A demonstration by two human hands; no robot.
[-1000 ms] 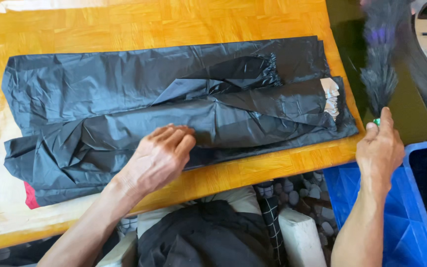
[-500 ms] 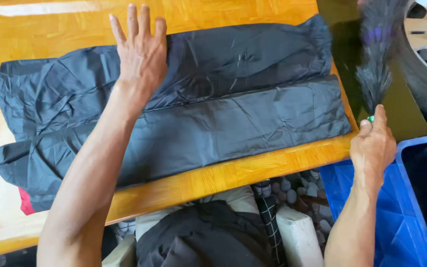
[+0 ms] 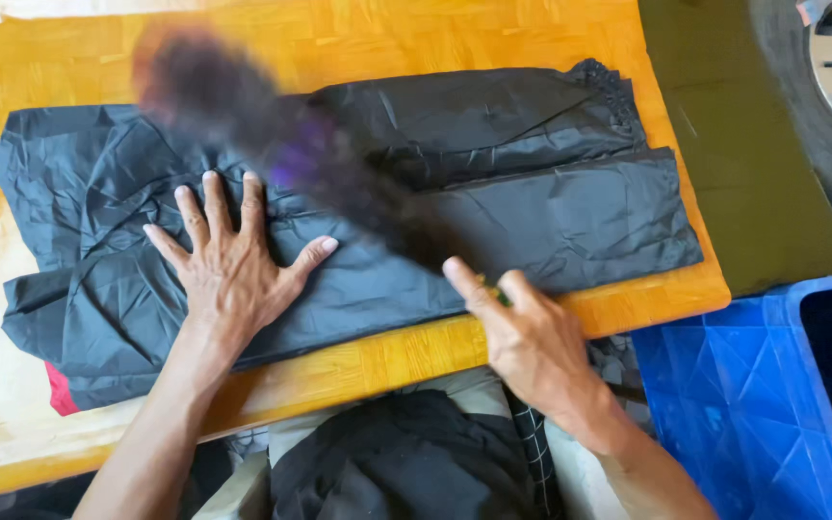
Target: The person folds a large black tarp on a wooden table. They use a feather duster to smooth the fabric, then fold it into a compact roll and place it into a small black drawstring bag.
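Orange wooden surface, seen from above, with a dark green board and part of a tyre off its right end.

Spread across the middle: thin black trousers, laid flat with the two legs side by side and running left to right, cuffs toward the board. Lying fairly smooth at the right half; heavily creased and rumpled at the left half, where the fabric bunches. Peeking out from under the lower left corner, a small red patch, too little showing to tell what it is.

Left hand spread wide, palm down, pressing flat on the creased part of the trousers near the front edge. Right hand closed around the handle of a duster, forefinger stretched along it, at the front edge of the surface just over the trousers. Dark feathers with a touch of purple, reaching up and left over the fabric, blurred from end to end.

Judged from the lie of things: laying out and straightening done on the right side, creases left to deal with on the left.

Only one container in view: a blue crate at the lower right, below the surface and beside the right arm. Inside dark and mostly cut off by the frame; contents impossible to tell.
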